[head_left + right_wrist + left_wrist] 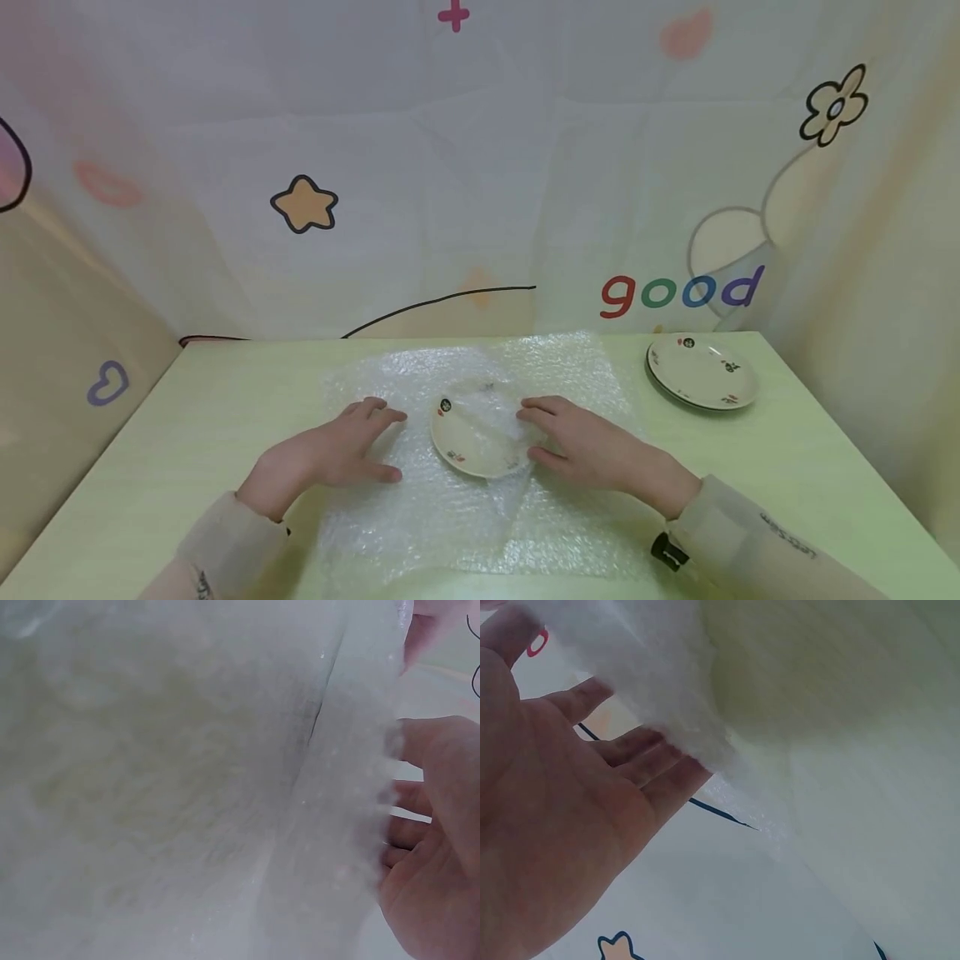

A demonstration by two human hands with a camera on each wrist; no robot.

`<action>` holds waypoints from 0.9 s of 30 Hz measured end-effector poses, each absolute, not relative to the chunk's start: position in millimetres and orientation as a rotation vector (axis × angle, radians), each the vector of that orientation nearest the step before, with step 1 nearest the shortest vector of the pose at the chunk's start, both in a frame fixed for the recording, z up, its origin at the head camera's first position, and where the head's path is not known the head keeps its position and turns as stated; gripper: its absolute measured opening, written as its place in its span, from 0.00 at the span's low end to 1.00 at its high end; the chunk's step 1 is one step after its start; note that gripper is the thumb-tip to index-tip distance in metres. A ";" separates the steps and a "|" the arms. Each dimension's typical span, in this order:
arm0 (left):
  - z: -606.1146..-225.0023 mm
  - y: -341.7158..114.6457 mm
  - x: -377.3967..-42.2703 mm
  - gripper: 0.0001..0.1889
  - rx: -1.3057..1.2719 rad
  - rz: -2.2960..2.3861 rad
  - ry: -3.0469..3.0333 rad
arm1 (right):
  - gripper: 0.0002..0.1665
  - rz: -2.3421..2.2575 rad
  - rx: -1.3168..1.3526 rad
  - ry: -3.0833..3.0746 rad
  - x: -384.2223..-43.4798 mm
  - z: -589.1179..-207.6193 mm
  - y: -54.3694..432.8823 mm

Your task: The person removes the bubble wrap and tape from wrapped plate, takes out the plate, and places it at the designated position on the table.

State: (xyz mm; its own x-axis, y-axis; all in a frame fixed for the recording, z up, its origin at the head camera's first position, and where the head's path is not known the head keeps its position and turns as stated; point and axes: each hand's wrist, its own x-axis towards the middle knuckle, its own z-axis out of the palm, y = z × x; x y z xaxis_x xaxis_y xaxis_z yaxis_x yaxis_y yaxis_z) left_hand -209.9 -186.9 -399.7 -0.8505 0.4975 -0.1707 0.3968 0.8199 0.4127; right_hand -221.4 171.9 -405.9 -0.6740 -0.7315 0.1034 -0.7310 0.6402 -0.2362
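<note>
A small round plate (pixel 467 442) with a printed floral rim lies on a sheet of bubble wrap (pixel 420 525). A clear flap of the wrap covers its right part. My left hand (pixel 330 454) is just left of the plate, over the wrap, fingers and thumb spread and holding nothing. In the left wrist view, the left palm (pixel 577 802) shows with fingertips at the wrap's edge. My right hand (pixel 592 442) is at the plate's right side, fingertips on the flap, thumb apart from the fingers. In the right wrist view, bubble wrap (pixel 330 847) partly hides its fingers.
Stacked plates (pixel 701 375) with the same floral print sit at the back right of the pale green table (pixel 187 442). A printed curtain (pixel 420 192) hangs behind the table and along both sides.
</note>
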 end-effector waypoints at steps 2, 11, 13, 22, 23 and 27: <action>-401.0 -186.2 -209.9 0.41 0.687 0.517 2.742 | 0.28 -0.407 -1.288 2.847 -222.1 -405.8 171.5; -399.7 -181.9 -208.6 0.41 0.674 0.484 2.762 | 0.27 -0.410 -1.249 2.848 -224.3 -404.6 169.2; -399.5 -181.2 -208.1 0.41 0.675 0.478 2.765 | 0.27 -0.411 -1.251 2.852 -224.6 -404.9 168.6; -402.2 -181.7 -205.7 0.44 0.665 0.503 2.740 | 0.23 -0.418 -1.331 2.887 -227.9 -405.9 165.3; -402.1 -181.9 -205.5 0.45 0.671 0.507 2.731 | 0.23 -0.419 -1.331 2.894 -228.5 -405.7 165.1; -402.8 -183.0 -205.5 0.45 0.687 0.508 2.708 | 0.22 -0.437 -1.327 2.921 -230.9 -404.9 163.6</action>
